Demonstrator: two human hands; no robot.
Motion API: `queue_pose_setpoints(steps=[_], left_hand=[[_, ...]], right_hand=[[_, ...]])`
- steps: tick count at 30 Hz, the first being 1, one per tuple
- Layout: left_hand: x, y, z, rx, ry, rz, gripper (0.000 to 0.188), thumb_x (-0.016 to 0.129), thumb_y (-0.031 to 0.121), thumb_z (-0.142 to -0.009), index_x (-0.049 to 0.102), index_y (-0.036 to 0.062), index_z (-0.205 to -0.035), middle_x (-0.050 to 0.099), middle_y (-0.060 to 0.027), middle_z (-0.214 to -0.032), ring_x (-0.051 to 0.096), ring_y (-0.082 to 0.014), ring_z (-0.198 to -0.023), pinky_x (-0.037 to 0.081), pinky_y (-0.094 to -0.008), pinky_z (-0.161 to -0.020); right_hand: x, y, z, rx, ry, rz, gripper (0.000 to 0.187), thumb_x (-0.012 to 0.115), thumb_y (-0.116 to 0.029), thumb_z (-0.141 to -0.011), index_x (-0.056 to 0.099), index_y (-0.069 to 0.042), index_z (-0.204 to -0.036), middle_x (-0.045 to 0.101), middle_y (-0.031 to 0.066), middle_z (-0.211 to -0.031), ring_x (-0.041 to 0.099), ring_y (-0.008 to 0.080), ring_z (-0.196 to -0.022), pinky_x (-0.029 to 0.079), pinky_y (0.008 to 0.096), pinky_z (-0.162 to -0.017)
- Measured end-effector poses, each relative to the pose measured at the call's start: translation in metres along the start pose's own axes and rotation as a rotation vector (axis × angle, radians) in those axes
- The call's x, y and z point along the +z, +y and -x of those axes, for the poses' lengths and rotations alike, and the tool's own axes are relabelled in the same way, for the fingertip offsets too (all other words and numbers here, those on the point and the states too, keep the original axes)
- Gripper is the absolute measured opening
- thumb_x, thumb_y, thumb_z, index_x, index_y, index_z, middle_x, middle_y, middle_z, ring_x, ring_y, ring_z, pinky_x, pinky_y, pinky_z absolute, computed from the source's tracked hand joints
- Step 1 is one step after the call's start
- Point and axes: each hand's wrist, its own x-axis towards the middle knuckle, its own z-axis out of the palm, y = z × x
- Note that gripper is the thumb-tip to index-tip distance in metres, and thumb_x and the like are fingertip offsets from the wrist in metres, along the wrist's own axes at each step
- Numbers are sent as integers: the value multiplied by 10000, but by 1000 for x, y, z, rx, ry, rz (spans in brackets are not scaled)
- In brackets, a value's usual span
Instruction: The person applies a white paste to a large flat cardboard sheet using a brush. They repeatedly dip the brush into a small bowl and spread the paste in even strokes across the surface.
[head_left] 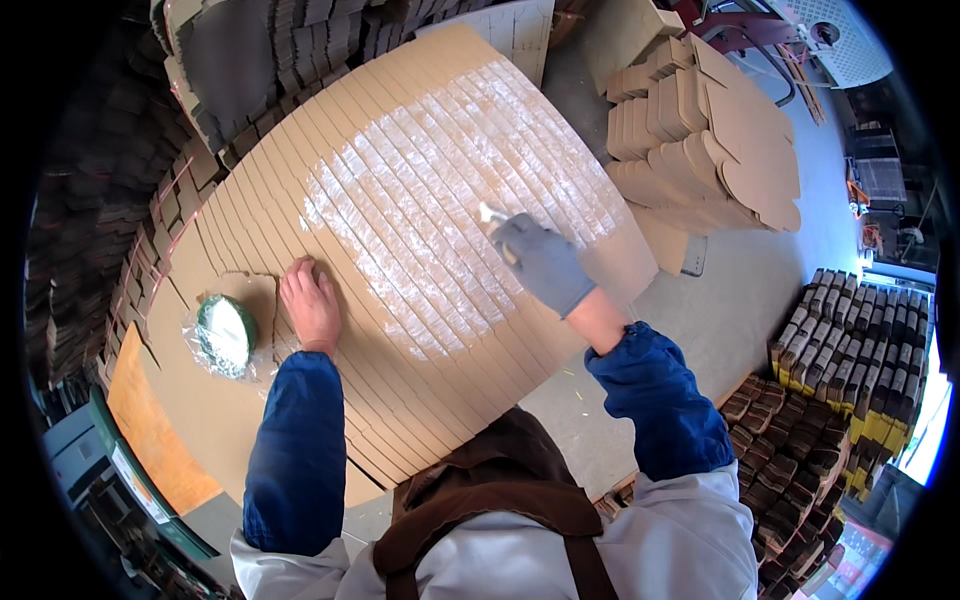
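Note:
Overlapping brown cardboard sheets [400, 400] lie fanned out in a row of narrow strips, their middle and far part smeared with a white paste [430, 200]. In a grey glove, my right hand [545, 265] is closed around a small brush [490, 212] with a whitened end, over the smeared strips. The grip hides most of its handle. My bare left hand [312, 305] rests on the strips left of the paste, its fingers stretched out and holding nothing. Just left of it stands a green bowl [238, 315] of white paste, with clear plastic film [205, 345] around it.
Stacked cut cardboard [740, 140] stands at the far right. Dark bundled cardboard piles [100, 170] line the left and back. More bundles [850, 340] and brown stacks [780, 450] sit at the right. An orange-brown board [155, 430] shows at the lower left.

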Motion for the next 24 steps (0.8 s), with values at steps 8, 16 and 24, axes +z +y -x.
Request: queue_pose_setpoints(steps=[8,16,24], left_hand=[[1,2,2,-23,-7,3,337,577,75,-881,528,28,-1212,528,-134,-1273,456,-340,-1214,325,-454,-1078],[-3,0,0,-53,-29,-10,344,587,70,-872,530,31,-1209,526,-123,-1288,453,-347,-1216,326,-457,-1081],[-5,3,-2,-46,-26,-22,327,570,60,-886,523,20,-1207,522,-145,-1290,453,-359,-1219,339,-453,-1068]], right_hand=[[2,29,-68,-7,19,46,233,610,-93,-859,639,-121,-1089,594,140,-1095,651,372,-877,533,474,-768],[-7,68,-116,114,207,19,135,605,-166,-909,665,-119,-1020,621,146,-1012,635,379,-900,513,461,-777],[-5,68,-123,93,144,-104,149,564,-238,-939,634,-115,-987,611,182,-1004,632,408,-899,511,497,-782]])
